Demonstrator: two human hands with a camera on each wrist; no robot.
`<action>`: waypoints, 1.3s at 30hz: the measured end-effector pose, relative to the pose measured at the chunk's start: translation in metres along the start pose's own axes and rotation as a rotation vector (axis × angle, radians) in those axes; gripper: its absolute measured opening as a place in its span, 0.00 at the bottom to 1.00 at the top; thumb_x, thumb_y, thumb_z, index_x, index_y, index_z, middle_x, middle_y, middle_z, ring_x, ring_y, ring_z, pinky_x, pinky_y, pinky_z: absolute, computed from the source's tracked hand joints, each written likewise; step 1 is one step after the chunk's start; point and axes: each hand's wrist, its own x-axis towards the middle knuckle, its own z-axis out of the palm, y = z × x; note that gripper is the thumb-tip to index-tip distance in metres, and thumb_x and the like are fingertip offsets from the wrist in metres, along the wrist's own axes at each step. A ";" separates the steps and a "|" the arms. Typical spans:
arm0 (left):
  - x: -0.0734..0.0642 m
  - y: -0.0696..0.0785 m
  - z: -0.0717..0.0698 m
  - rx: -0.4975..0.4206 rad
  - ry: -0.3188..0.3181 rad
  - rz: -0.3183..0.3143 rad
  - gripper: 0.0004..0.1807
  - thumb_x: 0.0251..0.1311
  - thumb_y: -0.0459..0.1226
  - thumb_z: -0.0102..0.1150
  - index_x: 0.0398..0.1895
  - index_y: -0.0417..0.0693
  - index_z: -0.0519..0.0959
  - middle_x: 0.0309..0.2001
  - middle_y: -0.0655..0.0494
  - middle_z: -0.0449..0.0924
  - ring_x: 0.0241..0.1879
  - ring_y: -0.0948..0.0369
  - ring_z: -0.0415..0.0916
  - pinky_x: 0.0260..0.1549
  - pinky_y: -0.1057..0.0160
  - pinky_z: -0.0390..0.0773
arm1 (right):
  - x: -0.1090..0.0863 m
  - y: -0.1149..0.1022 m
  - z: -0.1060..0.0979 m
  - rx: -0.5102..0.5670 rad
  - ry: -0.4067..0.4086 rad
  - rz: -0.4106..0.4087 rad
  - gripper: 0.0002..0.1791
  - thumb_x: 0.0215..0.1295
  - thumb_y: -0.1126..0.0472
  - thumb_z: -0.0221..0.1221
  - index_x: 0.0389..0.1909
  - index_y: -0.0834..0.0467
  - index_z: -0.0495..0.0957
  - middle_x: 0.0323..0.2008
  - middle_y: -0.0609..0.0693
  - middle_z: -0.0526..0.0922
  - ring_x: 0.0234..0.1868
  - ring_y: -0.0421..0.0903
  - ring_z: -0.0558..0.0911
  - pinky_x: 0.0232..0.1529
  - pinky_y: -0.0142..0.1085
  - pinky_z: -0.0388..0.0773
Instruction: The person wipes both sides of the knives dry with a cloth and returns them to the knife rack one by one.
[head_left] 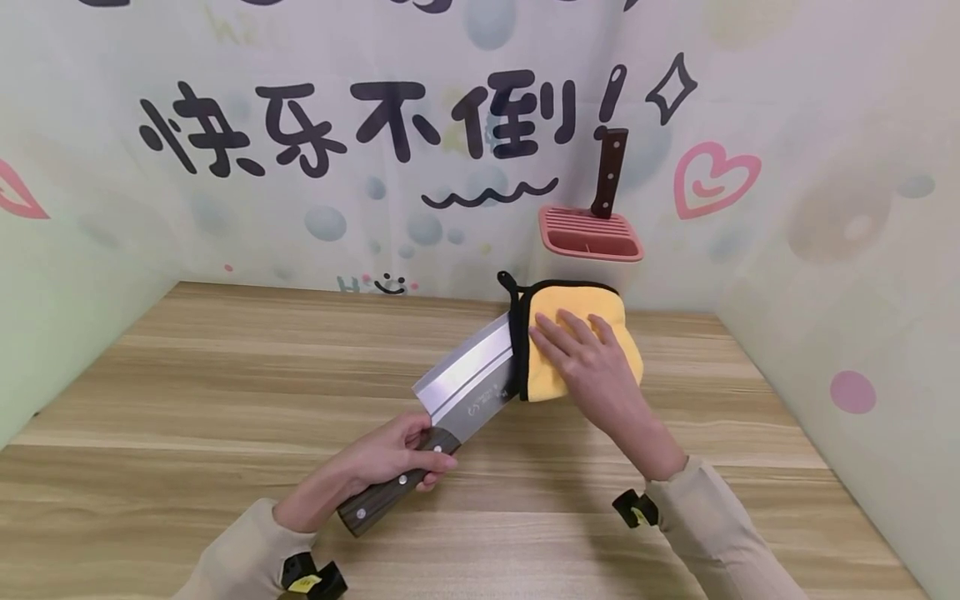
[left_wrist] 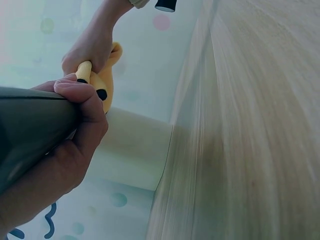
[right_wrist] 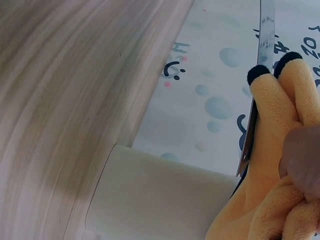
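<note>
A cleaver with a broad metal blade (head_left: 472, 379) and a dark riveted handle (head_left: 375, 504) slants up to the right above the table. My left hand (head_left: 393, 454) grips it where the handle meets the blade. Over the tip end of the blade lies a yellow cloth (head_left: 573, 298) with black edging and a small loop, hiding that end. My right hand (head_left: 596, 367) holds the cloth against the blade, fingers spread over its face. In the right wrist view the cloth (right_wrist: 272, 130) bunches in soft folds beside the thin blade edge (right_wrist: 266, 40).
A pale knife block with a pink slotted top (head_left: 551, 218) stands against the back wall, just behind the cloth. One brown-handled knife (head_left: 612, 173) is upright in it. The wood-grain table (head_left: 225, 392) meets printed wall sheets at the back and both sides.
</note>
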 end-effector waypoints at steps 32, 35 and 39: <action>0.003 0.002 0.003 -0.034 0.022 -0.024 0.21 0.54 0.28 0.55 0.47 0.21 0.61 0.23 0.53 0.71 0.20 0.65 0.67 0.20 0.73 0.70 | -0.002 -0.013 0.000 -0.043 0.065 -0.027 0.22 0.56 0.72 0.51 0.52 0.56 0.75 0.53 0.51 0.75 0.53 0.53 0.72 0.51 0.51 0.67; 0.002 0.002 0.002 -0.055 0.017 -0.022 0.21 0.54 0.27 0.55 0.46 0.21 0.60 0.23 0.53 0.70 0.20 0.65 0.67 0.20 0.73 0.70 | -0.005 -0.010 0.002 -0.031 0.067 -0.005 0.22 0.55 0.72 0.51 0.52 0.56 0.74 0.53 0.51 0.75 0.53 0.53 0.72 0.50 0.51 0.67; -0.001 0.001 0.000 -0.082 0.025 -0.027 0.21 0.54 0.28 0.55 0.46 0.22 0.60 0.23 0.53 0.70 0.20 0.65 0.67 0.20 0.73 0.69 | -0.009 -0.005 0.003 -0.017 0.048 0.033 0.23 0.51 0.73 0.57 0.51 0.57 0.75 0.52 0.52 0.75 0.53 0.54 0.71 0.50 0.51 0.66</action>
